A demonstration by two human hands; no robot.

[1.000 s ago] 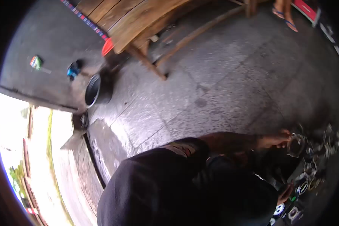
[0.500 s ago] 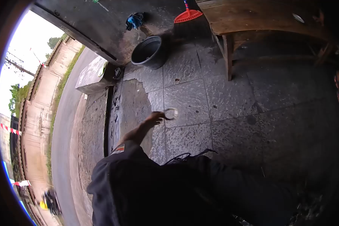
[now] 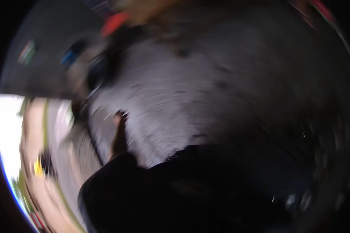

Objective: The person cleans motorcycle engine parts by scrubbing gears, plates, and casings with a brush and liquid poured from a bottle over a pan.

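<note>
My left hand reaches forward over the grey tiled floor, left of the middle of the view. Strong motion blur smears its fingers, and I cannot make out whether anything is in them. A ring-shaped object seen at this hand earlier cannot be made out now. The dark sleeve and clothing fill the lower part of the view. My right hand does not show.
A dark bucket stands by the wall, near a blue bundle. The red broom head is beside the wooden table. Outside on the left, a blurred dark and yellow shape appears by the road.
The view has swung round to the right and blurred. Bucket, broom and table have shifted left in it. My left hand now appears further left, and the ring-shaped object is no longer discernible.
</note>
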